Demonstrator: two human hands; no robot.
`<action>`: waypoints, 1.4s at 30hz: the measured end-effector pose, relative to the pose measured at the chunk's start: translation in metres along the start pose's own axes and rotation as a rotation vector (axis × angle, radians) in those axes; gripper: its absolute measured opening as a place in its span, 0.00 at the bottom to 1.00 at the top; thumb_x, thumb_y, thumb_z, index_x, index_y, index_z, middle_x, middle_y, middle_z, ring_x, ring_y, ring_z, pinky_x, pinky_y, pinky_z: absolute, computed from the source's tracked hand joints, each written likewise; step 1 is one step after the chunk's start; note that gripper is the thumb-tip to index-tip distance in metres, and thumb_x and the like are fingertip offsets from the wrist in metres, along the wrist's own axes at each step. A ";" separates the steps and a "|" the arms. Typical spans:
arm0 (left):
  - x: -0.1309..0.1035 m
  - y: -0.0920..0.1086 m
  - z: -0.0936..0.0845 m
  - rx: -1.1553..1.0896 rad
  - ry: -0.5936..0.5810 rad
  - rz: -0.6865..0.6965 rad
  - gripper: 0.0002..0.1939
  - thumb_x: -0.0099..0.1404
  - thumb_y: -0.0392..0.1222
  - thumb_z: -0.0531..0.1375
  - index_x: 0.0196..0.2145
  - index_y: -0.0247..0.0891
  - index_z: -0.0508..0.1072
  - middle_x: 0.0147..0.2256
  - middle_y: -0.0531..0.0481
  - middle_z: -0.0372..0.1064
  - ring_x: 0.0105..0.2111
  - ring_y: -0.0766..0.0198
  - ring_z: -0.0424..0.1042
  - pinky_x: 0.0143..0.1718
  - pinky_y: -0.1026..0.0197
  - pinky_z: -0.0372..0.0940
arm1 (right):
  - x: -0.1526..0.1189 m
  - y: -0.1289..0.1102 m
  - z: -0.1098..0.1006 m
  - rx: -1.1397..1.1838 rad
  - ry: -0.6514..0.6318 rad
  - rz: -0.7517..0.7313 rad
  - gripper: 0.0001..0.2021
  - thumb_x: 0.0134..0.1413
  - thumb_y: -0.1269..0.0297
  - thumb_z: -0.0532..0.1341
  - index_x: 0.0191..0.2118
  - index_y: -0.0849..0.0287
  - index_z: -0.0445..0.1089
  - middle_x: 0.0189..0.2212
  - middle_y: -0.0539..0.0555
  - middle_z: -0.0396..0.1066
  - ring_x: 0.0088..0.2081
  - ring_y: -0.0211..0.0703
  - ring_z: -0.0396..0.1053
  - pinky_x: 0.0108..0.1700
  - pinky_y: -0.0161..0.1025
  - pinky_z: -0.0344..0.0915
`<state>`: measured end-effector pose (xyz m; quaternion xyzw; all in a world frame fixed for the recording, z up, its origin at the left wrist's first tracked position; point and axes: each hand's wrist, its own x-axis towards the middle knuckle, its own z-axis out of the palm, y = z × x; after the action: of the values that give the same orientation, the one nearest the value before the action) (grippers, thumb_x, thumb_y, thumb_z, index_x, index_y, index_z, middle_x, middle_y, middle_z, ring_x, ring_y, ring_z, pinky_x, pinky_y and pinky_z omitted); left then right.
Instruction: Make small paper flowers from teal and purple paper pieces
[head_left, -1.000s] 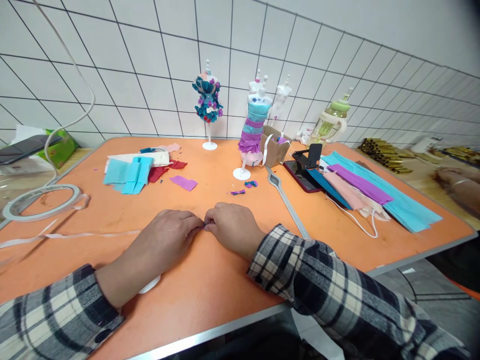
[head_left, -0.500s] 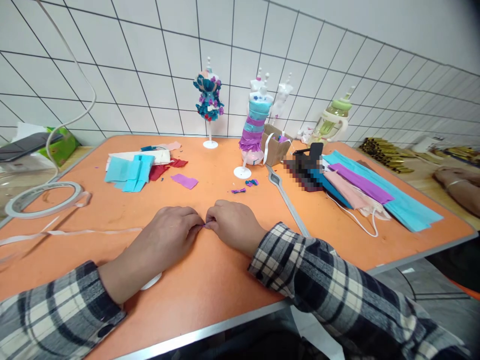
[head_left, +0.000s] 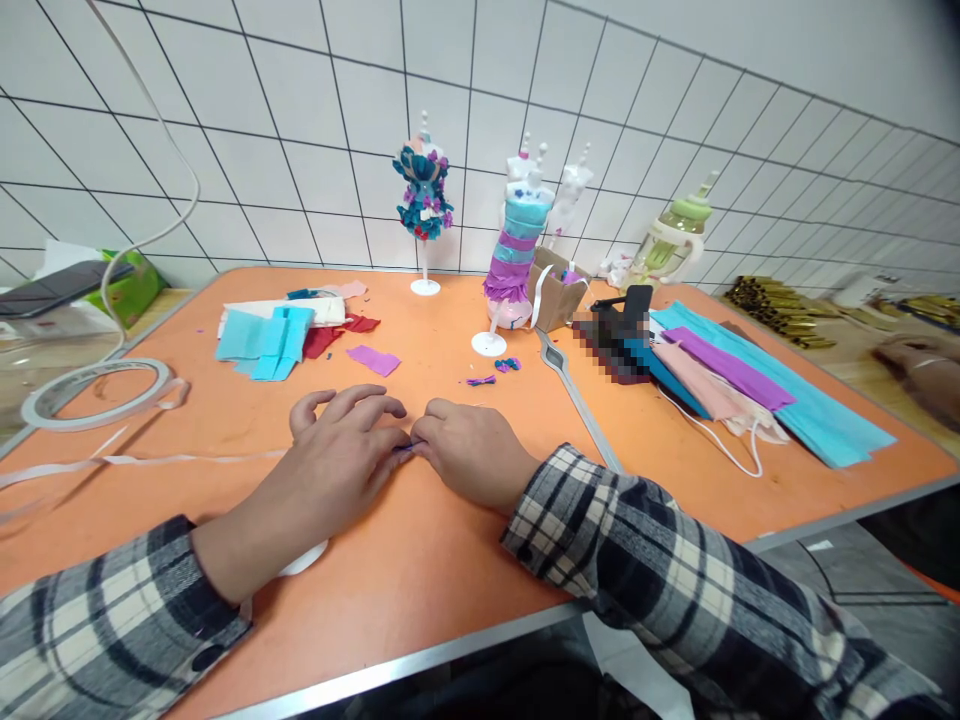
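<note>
A small purple piece point(head_left: 406, 447), thin and dark, is pinched between my two hands over the orange table point(head_left: 442, 560); most of it is hidden by fingers. My left hand point(head_left: 337, 445) grips its left end with thumb and a finger, its other fingers spread loosely. On the other end, the fingers of my right hand point(head_left: 469, 450) are closed. Beyond the hands lie two small purple and teal bows point(head_left: 508, 365) and a flat purple paper scrap point(head_left: 373, 360). Part of a white round thing point(head_left: 305, 560) shows under my left wrist.
Dressed mini mannequins point(head_left: 424, 195) stand at the back, near a brown box point(head_left: 559, 295). Coloured crepe paper strips point(head_left: 817, 430) lie right, blue sheets point(head_left: 274, 340) left. A tape roll point(head_left: 94, 395) rests at the left edge. Another person's hand point(head_left: 922, 375) is far right.
The outer fingers of my left hand have lifted and spread, while its thumb side stays on the purple piece. My right hand has barely moved.
</note>
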<state>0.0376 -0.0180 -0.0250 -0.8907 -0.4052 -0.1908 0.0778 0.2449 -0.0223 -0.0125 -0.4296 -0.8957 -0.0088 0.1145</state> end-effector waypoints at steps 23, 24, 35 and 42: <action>0.007 -0.012 -0.020 -0.871 -0.111 -0.648 0.24 0.55 0.69 0.66 0.29 0.44 0.84 0.39 0.44 0.84 0.40 0.48 0.80 0.42 0.53 0.74 | 0.002 0.090 -0.012 0.200 0.017 0.042 0.08 0.65 0.67 0.64 0.45 0.57 0.82 0.45 0.57 0.78 0.50 0.48 0.70 0.52 0.44 0.61; 0.006 -0.010 -0.019 -0.895 -0.110 -0.655 0.24 0.55 0.68 0.66 0.29 0.44 0.84 0.39 0.43 0.84 0.40 0.49 0.80 0.41 0.53 0.74 | 0.003 0.085 -0.009 0.178 -0.017 0.048 0.08 0.65 0.67 0.64 0.44 0.58 0.81 0.44 0.57 0.78 0.50 0.48 0.69 0.52 0.44 0.60; 0.009 -0.002 -0.022 -0.830 0.044 -0.696 0.18 0.61 0.59 0.65 0.30 0.41 0.82 0.35 0.46 0.84 0.37 0.53 0.80 0.38 0.57 0.72 | 0.011 0.047 -0.002 0.311 0.096 0.247 0.09 0.67 0.74 0.57 0.45 0.65 0.74 0.47 0.61 0.75 0.50 0.47 0.69 0.53 0.44 0.62; 0.014 0.004 -0.023 -0.864 0.117 -0.685 0.18 0.58 0.59 0.65 0.30 0.41 0.81 0.27 0.48 0.82 0.28 0.57 0.78 0.33 0.60 0.73 | 0.001 -0.012 -0.003 1.642 -0.027 0.396 0.17 0.55 0.50 0.66 0.38 0.60 0.79 0.36 0.55 0.79 0.35 0.39 0.71 0.41 0.39 0.64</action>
<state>0.0429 -0.0176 0.0015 -0.6468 -0.5516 -0.4033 -0.3386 0.2351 -0.0293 -0.0085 -0.3590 -0.5271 0.6704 0.3793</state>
